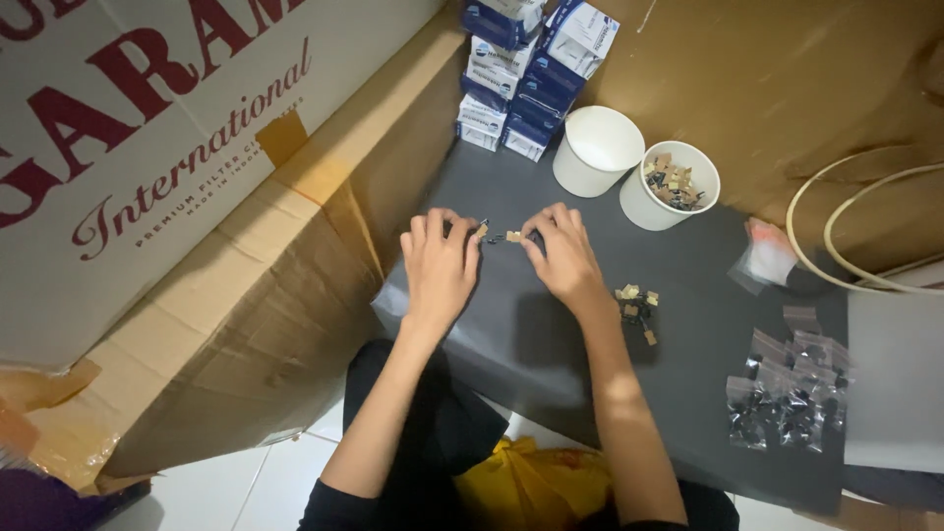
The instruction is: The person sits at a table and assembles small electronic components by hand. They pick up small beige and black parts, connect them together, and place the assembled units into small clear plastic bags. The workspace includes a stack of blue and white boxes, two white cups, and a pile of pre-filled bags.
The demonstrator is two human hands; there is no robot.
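Both hands up over dark grey tabletop [551, 354], fingers pinched narrow. Left hand [439, 265] grips small dark piece with tan end [481, 230], right hand [562, 258] grips matching little part [513, 236]; the two bits sit just apart, in gap between hands. Looks like mid-assembly, lining the two up. Next bit probably needs fine fingertip alignment, tiny stuff. Loose pile of same parts [637, 307] just right of right wrist. Two white cups [637, 202] behind, one with parts, other looks empty. Small plastic bags [787, 398] far right.
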